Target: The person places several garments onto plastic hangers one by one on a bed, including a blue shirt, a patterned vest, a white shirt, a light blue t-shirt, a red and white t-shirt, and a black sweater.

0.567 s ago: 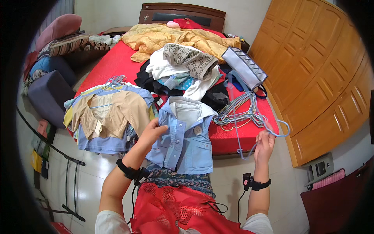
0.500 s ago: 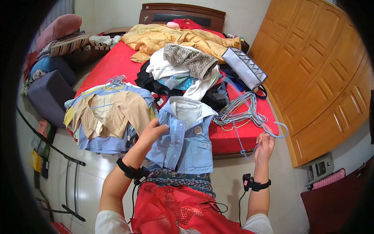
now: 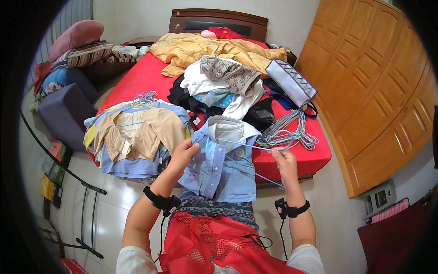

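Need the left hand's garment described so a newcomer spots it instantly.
Start at the red bed, near edge. Between the beige top and the hanger pile, find the blue garment at the left hand. Its pale-lined hood and buttoned front set it apart from that top.

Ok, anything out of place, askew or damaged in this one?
Nothing looks spilled or damaged. The messiest spot is the clothes pile on the bed: heaped and crumpled, unlike the beige top spread out at left. The blue hooded garment shows no visible fault.

Hanger (image 3: 258, 147), earlier beside the vest (image 3: 235, 171), now across its collar (image 3: 226, 131)
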`<act>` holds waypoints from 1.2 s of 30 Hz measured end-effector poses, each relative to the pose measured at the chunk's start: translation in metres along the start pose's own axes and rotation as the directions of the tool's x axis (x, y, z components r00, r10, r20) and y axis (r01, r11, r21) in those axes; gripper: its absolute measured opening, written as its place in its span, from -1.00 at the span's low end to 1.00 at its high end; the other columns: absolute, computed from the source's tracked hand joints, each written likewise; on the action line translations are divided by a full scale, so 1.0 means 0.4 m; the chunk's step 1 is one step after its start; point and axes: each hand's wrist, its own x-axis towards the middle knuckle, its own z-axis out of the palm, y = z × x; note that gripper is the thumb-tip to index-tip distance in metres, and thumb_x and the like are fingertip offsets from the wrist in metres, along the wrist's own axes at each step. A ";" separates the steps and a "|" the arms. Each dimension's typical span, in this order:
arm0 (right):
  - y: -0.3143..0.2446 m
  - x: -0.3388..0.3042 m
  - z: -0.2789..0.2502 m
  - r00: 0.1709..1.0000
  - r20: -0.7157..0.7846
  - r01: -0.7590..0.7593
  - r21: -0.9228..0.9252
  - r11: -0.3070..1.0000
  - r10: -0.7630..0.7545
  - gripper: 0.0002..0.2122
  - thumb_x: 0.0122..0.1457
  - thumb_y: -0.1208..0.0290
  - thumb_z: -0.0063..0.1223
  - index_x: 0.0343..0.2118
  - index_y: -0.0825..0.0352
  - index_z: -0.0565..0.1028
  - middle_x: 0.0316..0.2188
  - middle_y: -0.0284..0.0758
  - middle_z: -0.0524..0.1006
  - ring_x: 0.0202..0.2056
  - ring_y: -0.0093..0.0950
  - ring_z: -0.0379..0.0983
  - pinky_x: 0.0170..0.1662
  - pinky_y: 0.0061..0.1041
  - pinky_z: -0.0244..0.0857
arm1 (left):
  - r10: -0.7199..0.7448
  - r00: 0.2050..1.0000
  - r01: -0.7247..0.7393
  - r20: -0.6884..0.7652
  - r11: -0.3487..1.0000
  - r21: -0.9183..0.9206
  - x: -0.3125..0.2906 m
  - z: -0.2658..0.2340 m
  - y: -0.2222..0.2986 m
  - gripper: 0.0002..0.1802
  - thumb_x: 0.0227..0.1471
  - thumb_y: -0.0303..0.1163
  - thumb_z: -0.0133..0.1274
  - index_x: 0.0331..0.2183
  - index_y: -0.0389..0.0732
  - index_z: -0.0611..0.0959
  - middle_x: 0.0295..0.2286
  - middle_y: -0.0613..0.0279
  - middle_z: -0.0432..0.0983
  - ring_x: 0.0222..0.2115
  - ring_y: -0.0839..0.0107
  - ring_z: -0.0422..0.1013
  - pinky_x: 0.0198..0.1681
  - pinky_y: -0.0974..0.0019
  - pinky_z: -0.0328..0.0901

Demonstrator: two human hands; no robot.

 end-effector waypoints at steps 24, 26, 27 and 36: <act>0.032 0.080 0.286 0.945 0.327 -0.021 0.077 0.997 -0.006 -0.80 0.23 0.36 0.02 -0.24 0.41 0.53 -0.45 -0.50 0.50 -0.40 -0.74 0.32 -0.32 -0.67 0.22 | 0.557 0.719 -0.548 0.416 0.086 0.832 0.041 0.049 0.069 -0.78 -0.19 -0.41 0.18 -0.48 -0.23 0.46 -0.53 0.06 0.38 -0.40 0.02 0.36 -0.33 0.06 0.21; 0.037 0.085 0.275 0.900 0.434 0.021 0.035 0.999 -0.034 -0.74 0.26 0.26 -0.02 -0.19 0.37 0.52 -0.42 -0.46 0.51 -0.43 -0.62 0.37 -0.30 -0.60 0.24 | 0.577 0.733 -0.547 0.359 0.187 0.816 0.041 0.042 0.070 -0.78 -0.19 -0.45 0.18 -0.47 -0.28 0.47 -0.52 0.03 0.37 -0.43 -0.01 0.35 -0.40 0.05 0.22; 0.039 0.090 0.262 0.900 0.434 0.020 0.036 0.999 -0.034 -0.74 0.26 0.26 -0.02 -0.19 0.37 0.52 -0.42 -0.46 0.51 -0.43 -0.62 0.37 -0.30 -0.60 0.24 | 0.577 0.734 -0.546 0.359 0.187 0.817 0.039 0.031 0.070 -0.78 -0.19 -0.45 0.18 -0.47 -0.28 0.47 -0.52 0.03 0.37 -0.43 -0.01 0.35 -0.40 0.05 0.22; 0.064 0.113 0.139 0.921 0.324 0.173 -0.837 0.519 0.216 -0.58 0.23 -0.03 -0.27 -0.08 0.18 0.46 -0.26 -0.03 0.55 -0.20 -0.03 0.48 -0.14 -0.10 0.33 | 0.524 0.818 -0.510 0.238 0.468 0.721 0.024 -0.030 0.060 -0.76 -0.12 -0.38 0.19 -0.39 -0.31 0.57 -0.53 0.07 0.39 -0.46 0.11 0.36 -0.39 0.17 0.25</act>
